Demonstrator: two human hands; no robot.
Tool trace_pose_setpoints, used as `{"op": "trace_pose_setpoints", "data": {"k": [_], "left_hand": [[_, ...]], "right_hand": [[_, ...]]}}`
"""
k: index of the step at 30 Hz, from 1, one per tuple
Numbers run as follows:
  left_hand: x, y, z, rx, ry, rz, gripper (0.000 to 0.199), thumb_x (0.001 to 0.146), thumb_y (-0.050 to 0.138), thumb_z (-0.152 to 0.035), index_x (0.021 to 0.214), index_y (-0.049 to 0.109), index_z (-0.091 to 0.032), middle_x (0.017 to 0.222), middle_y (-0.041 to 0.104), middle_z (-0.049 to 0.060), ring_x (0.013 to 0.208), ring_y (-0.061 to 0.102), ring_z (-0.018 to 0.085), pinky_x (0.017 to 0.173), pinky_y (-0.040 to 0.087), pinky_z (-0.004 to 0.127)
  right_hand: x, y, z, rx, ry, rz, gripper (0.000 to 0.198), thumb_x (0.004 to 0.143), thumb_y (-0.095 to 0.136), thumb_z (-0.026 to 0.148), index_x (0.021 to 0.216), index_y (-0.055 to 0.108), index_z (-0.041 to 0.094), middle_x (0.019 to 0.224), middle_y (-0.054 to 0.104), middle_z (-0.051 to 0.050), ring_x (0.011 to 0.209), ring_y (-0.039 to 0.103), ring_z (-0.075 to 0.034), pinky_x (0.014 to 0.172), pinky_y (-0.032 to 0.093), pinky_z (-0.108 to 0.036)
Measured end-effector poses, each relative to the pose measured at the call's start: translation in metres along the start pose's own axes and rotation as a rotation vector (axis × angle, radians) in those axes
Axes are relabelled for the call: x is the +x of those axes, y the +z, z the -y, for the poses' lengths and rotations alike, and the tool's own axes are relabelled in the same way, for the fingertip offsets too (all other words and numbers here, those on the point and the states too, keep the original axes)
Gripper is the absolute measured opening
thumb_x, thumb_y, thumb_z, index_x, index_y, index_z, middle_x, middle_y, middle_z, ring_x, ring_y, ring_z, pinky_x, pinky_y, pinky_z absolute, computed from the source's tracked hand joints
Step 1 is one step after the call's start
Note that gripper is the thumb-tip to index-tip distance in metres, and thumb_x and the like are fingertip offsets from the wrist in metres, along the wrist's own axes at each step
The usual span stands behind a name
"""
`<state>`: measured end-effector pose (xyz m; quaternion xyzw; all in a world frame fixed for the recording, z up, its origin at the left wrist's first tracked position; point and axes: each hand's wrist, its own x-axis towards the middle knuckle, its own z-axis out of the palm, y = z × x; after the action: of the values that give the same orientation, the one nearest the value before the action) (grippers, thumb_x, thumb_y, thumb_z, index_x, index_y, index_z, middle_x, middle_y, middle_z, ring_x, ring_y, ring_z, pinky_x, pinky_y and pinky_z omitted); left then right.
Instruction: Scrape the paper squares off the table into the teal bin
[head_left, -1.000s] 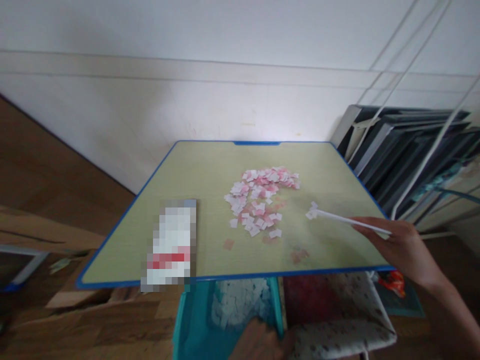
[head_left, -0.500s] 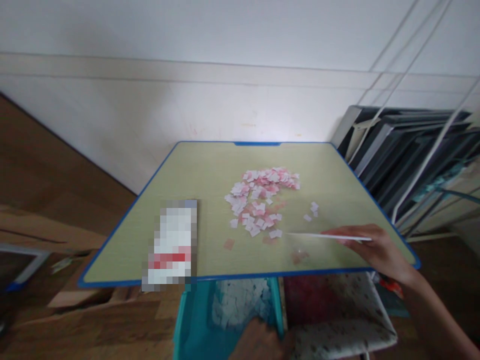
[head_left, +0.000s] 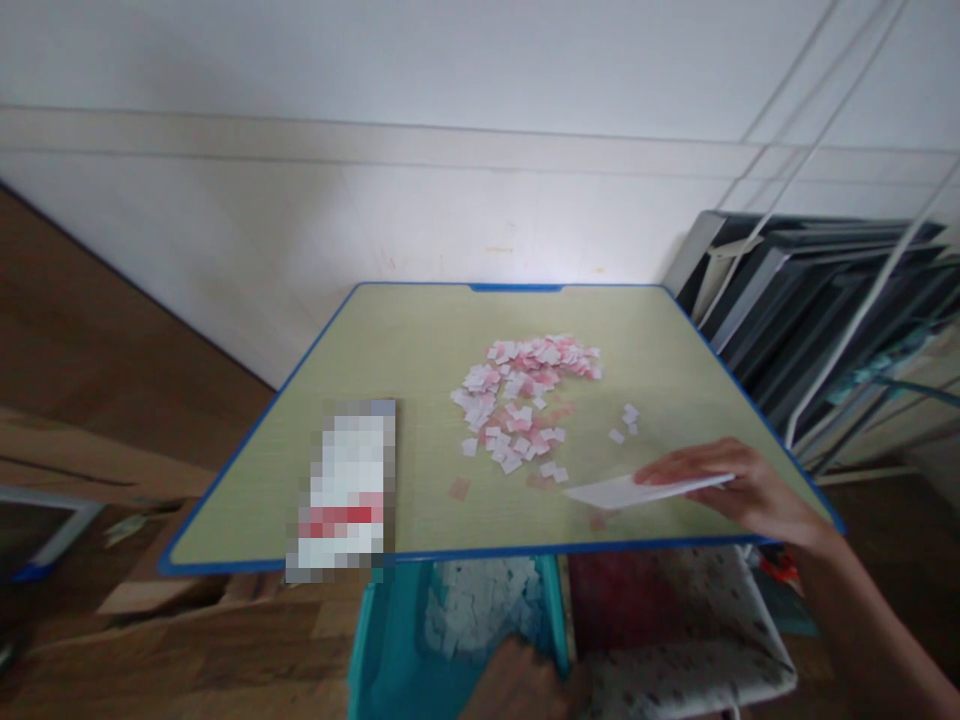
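White wall (head_left: 420, 210), brown wooden floor (head_left: 247, 660)

1. Between the pixelated object (head_left: 345, 475) and the scattered paper squares (head_left: 480, 405), a hand can pass over the blue-rimmed table (head_left: 409, 345).
2. At the near right, the right hand (head_left: 724, 485) with its white card (head_left: 615, 491) obstructs the way.
3. Behind the table, the wall (head_left: 450, 215) limits the passage.

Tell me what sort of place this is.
Likely a cramped room in a home or small workshop; I can't tell which. Wood-patterned flooring shows below, a blue-edged table bears loose paper pieces, and dark panels are stacked to the right.
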<state>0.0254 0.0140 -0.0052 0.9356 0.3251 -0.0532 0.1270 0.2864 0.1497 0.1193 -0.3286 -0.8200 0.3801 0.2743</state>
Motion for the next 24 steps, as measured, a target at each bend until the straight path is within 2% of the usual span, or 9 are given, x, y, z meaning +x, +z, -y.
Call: {"op": "trace_pose_setpoints", "data": {"k": [6,10,13,16,18,24], "left_hand": [[0.002,0.001,0.0,0.003,0.007,0.0,0.012,0.085,0.069,-0.027,0.093,0.063,-0.021,0.057,0.062,-0.001,0.043,0.054,0.019,0.039,0.025,0.029],[0.002,0.002,0.002,-0.008,0.012,0.012,0.011,0.088,0.066,-0.026,0.097,0.062,-0.021,0.058,0.063,-0.001,0.042,0.054,0.02,0.039,0.021,0.031],[0.001,0.003,0.002,-0.01,0.011,0.026,0.013,0.087,0.067,-0.025,0.099,0.062,-0.021,0.058,0.063,-0.001,0.044,0.055,0.02,0.039,0.019,0.031],[0.0,0.002,0.002,-0.006,0.014,0.047,0.013,0.087,0.068,-0.025,0.098,0.062,-0.021,0.056,0.062,-0.001,0.042,0.054,0.019,0.039,0.018,0.031],[0.001,0.001,0.001,-0.015,0.014,0.055,0.013,0.086,0.068,-0.023,0.098,0.062,-0.021,0.057,0.062,-0.002,0.042,0.054,0.019,0.038,0.017,0.031],[0.001,-0.004,0.0,-0.015,0.004,0.042,0.007,0.089,0.066,-0.024,0.093,0.061,-0.021,0.061,0.065,0.0,0.045,0.057,0.02,0.038,0.02,0.032]], "right_hand": [[-0.006,-0.009,-0.006,0.037,-0.048,-0.005,0.022,0.087,0.06,0.024,0.102,0.075,0.025,0.097,0.077,-0.008,0.092,0.072,-0.02,0.08,0.055,-0.027],[0.01,0.01,-0.003,0.183,-0.145,-0.003,0.022,0.087,0.061,0.021,0.104,0.074,0.025,0.098,0.077,-0.007,0.094,0.072,-0.02,0.08,0.055,-0.03],[0.027,0.032,-0.005,0.236,-0.171,0.013,0.019,0.086,0.062,0.032,0.094,0.075,0.021,0.09,0.078,-0.009,0.087,0.073,-0.02,0.077,0.056,-0.031],[0.034,0.042,-0.007,0.255,-0.15,0.027,0.035,0.086,0.058,0.048,0.08,0.075,0.018,0.079,0.077,-0.011,0.075,0.073,-0.019,0.069,0.056,-0.028],[0.031,0.039,-0.008,0.247,-0.125,0.033,0.04,0.085,0.056,0.052,0.076,0.075,0.018,0.076,0.077,-0.012,0.073,0.073,-0.018,0.067,0.056,-0.028],[-0.002,0.004,-0.005,0.189,-0.019,0.016,0.033,0.082,0.061,0.05,0.075,0.075,0.021,0.075,0.077,-0.01,0.074,0.074,-0.021,0.068,0.056,-0.028]]}}
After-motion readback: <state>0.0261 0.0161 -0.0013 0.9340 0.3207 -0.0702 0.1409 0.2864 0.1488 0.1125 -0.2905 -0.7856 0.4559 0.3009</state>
